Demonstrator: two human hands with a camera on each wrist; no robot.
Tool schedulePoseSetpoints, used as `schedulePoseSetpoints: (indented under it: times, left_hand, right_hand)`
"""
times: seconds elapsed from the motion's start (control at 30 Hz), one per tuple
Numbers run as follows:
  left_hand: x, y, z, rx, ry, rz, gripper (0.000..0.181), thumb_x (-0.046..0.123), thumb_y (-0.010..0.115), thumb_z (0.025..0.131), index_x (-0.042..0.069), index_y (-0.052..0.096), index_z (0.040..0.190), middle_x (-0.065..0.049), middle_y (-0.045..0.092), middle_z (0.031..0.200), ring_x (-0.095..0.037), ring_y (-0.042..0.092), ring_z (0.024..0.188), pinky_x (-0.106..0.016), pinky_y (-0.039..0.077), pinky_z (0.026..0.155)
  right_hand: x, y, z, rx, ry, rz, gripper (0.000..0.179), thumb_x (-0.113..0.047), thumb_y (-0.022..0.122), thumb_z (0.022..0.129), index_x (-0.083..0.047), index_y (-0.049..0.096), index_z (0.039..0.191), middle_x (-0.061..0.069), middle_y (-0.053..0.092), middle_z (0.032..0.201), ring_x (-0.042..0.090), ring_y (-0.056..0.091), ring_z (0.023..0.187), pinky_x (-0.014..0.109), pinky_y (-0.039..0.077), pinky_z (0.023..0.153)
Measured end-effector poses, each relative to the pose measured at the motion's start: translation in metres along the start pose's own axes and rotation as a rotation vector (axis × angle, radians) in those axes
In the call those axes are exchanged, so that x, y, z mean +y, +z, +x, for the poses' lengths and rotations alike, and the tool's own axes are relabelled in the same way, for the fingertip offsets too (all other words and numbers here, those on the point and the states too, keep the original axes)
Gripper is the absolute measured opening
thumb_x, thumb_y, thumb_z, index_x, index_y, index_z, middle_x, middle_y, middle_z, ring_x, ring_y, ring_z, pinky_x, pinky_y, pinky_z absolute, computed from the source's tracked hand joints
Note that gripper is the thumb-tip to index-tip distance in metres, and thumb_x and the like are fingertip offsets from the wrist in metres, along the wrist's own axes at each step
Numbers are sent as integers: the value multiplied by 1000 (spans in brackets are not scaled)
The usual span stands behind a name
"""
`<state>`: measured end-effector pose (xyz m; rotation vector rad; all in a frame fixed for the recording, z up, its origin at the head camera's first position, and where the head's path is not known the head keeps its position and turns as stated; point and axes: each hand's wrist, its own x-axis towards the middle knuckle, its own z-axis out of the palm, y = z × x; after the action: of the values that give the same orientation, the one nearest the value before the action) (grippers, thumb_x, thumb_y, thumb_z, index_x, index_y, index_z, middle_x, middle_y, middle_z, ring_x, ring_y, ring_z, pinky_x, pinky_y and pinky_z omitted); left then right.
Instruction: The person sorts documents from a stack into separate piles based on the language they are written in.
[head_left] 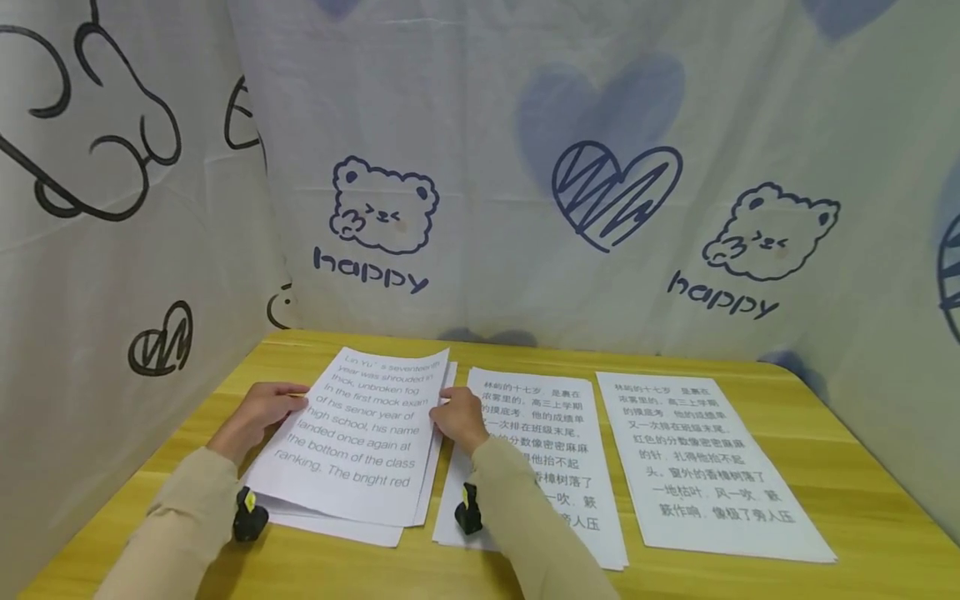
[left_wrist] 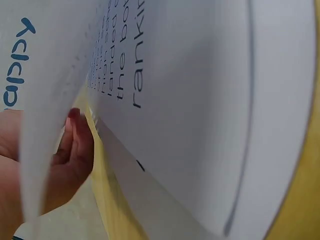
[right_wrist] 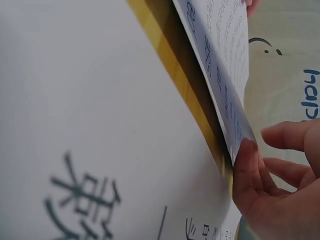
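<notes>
A sheet of paper (head_left: 360, 433) with large English text is raised slightly over a stack of paper (head_left: 337, 523) on the left of the table. My left hand (head_left: 262, 412) pinches its left edge; in the left wrist view the lifted sheet partly covers that hand (left_wrist: 65, 165). At the sheet's right edge, my right hand (head_left: 461, 418) holds on with thumb and fingers. The right wrist view shows this hand (right_wrist: 275, 190) at the sheet's edge (right_wrist: 227, 80). My right forearm passes over the middle stack of Chinese-text pages (head_left: 536, 417).
Another stack of Chinese-text pages (head_left: 705, 467) lies on the right of the yellow wooden table (head_left: 847, 483). A patterned cloth (head_left: 480, 208) with bears and hearts hangs behind the table and along its sides. Black devices (head_left: 249, 515) are at both wrists.
</notes>
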<state>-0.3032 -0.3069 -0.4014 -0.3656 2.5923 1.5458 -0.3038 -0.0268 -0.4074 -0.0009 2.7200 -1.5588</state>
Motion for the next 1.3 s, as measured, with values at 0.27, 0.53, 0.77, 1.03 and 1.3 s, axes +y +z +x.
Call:
schedulePoseSetpoints:
  times: [0.27, 0.53, 0.77, 1.03, 1.3]
  left_hand:
    - [5, -9, -5, 5, 18, 57, 53, 13, 52, 97, -15, 36, 139, -31, 42, 132, -36, 44, 104, -36, 41, 81]
    - [-24, -12, 43, -29, 14, 61, 64, 30, 54, 99, -6, 31, 146, -30, 24, 150, -49, 26, 133, -67, 24, 103]
    - [9, 6, 21, -7, 77, 62, 58, 26, 51, 100, -8, 33, 145, -29, 36, 145, -42, 42, 127, -51, 39, 101]
    - [54, 40, -19, -37, 161, 119, 56, 29, 52, 99, -6, 41, 142, -27, 44, 140, -39, 48, 119, -51, 43, 95]
    - [85, 77, -43, -103, 223, 68, 49, 26, 50, 101, -2, 45, 141, -24, 47, 139, -41, 45, 125, -55, 37, 101]
  right_hand:
    - [-1, -12, -1, -36, -12, -58, 40, -5, 64, 88, 9, 58, 125, 22, 60, 123, 27, 62, 96, 37, 52, 84]
    - [1, -39, -2, -76, -83, -94, 41, -5, 62, 89, 9, 56, 128, 21, 62, 118, 32, 60, 104, 44, 49, 89]
    - [6, -68, 0, -74, -157, -177, 42, -8, 64, 90, 7, 57, 128, 22, 60, 119, 34, 56, 111, 47, 46, 94]
    - [26, -106, 1, -60, -115, -198, 46, -14, 64, 92, 3, 54, 133, 20, 59, 122, 33, 55, 112, 46, 44, 96]
    - [41, -148, -3, -29, -59, -153, 48, -16, 61, 93, 4, 51, 136, 22, 56, 126, 35, 53, 114, 48, 44, 95]
